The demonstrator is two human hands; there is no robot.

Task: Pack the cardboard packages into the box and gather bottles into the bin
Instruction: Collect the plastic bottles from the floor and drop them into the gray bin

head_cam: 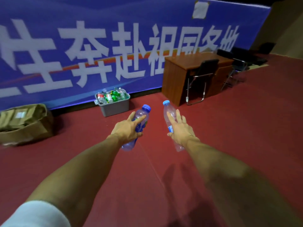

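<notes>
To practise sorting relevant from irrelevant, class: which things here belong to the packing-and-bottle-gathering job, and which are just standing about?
Job:
blue-tinted bottle in left hand
clear bottle in right hand
grey bin of bottles
cardboard box with packages

Standing about:
wooden desk
black chairs
blue banner

Clear plastic bottles [169, 118] — wood desk [177, 74]

Both bare arms stretched forward, palms down.
The left hand [128, 131] grips the blue-tinted bottle [141, 114], index finger extended; the right hand [181, 131] grips the clear bottle [168, 108], fingers spread along it.
</notes>
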